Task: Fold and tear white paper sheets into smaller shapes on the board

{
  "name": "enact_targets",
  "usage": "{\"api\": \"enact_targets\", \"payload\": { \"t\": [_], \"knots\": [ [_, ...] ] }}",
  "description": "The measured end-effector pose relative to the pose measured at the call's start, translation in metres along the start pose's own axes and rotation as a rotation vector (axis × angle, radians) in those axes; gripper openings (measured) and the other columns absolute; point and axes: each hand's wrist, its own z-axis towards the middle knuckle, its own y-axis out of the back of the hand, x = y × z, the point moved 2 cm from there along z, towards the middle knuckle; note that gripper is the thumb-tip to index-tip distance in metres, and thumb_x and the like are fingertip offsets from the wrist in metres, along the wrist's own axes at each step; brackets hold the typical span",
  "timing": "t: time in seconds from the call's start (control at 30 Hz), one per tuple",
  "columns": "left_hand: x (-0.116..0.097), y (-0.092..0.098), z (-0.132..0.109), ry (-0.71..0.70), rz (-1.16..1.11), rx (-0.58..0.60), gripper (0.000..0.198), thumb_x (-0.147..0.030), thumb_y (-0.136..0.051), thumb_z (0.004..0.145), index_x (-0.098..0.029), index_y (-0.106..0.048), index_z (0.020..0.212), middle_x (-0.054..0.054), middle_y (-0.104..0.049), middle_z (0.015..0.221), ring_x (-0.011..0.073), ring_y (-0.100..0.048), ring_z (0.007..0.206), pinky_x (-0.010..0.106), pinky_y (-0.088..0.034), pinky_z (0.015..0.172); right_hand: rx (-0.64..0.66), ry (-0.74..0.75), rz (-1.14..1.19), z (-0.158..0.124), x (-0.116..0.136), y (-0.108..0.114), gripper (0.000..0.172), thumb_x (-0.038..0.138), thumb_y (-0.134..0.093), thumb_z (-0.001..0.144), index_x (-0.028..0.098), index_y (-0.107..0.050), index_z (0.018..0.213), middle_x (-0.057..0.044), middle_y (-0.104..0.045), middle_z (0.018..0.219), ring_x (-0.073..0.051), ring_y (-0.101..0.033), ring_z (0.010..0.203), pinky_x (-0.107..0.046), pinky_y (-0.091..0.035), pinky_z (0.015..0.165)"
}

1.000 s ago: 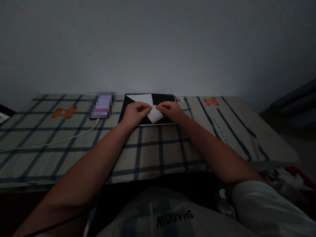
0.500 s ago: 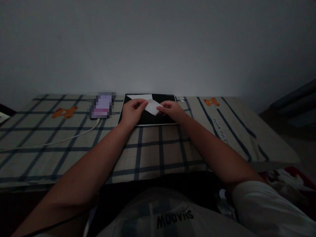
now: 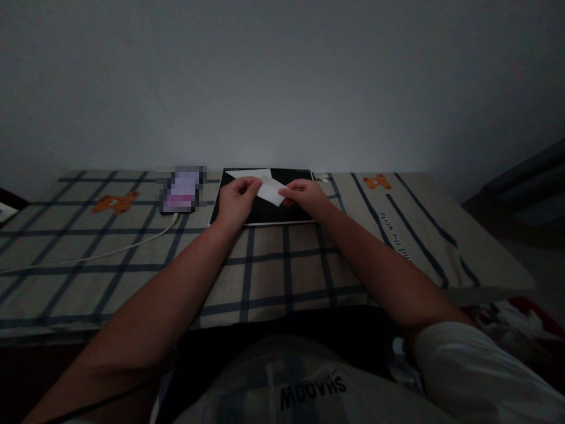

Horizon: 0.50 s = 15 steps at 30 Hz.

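Observation:
A small piece of white paper (image 3: 271, 191) is stretched between my two hands, tilted, its lower corner pointing toward me. My left hand (image 3: 237, 199) pinches its left corner between thumb and fingers. On the other side, my right hand (image 3: 306, 196) grips the right corner the same way. Both hands are over a black flat sheet or board (image 3: 282, 215) with a pale border and rows of small white marks along its far edge. A white triangular shape (image 3: 249, 173) shows on the black sheet behind the paper; whether it is printed or loose I cannot tell.
Left of the black sheet lies a phone (image 3: 182, 191), its screen lit and blurred, with a white cable (image 3: 132, 244) running off left. A checked tablecloth (image 3: 265, 277) covers the table against a grey wall (image 3: 282, 76). A small white scrap (image 3: 324, 177) lies at the right.
The white paper has shifted very slightly left and its angle differs a little. Both hands keep their pinch on it. Otherwise the scene looks the same.

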Motion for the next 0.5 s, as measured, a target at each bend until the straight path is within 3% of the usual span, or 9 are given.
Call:
{"api": "enact_targets", "payload": {
  "t": [0.3,0.5],
  "knots": [
    [0.0,0.0,-0.001,0.009,0.001,-0.009,0.026,-0.041,-0.07,0.08,-0.017,-0.073,0.086,0.004,-0.074,0.085,0.0173,-0.066,0.083,0.027,-0.051,0.078,0.011,-0.031,0.127,0.002,-0.004,-0.004,0.03,0.041,-0.084,0.074,0.017,-0.067,0.079,0.0,-0.068,0.068,-0.011,-0.064,0.063,-0.025,-0.056,0.065],
    [0.009,-0.001,0.001,-0.007,-0.061,-0.052,0.025,-0.041,-0.071,0.08,-0.017,-0.074,0.087,0.003,-0.074,0.085,0.0177,-0.067,0.083,0.028,-0.052,0.079,0.106,-0.122,0.229,-0.003,-0.002,-0.01,0.028,0.032,-0.087,0.072,0.016,-0.069,0.086,-0.002,-0.073,0.078,-0.011,-0.068,0.069,-0.025,-0.06,0.071]
  ]
}}
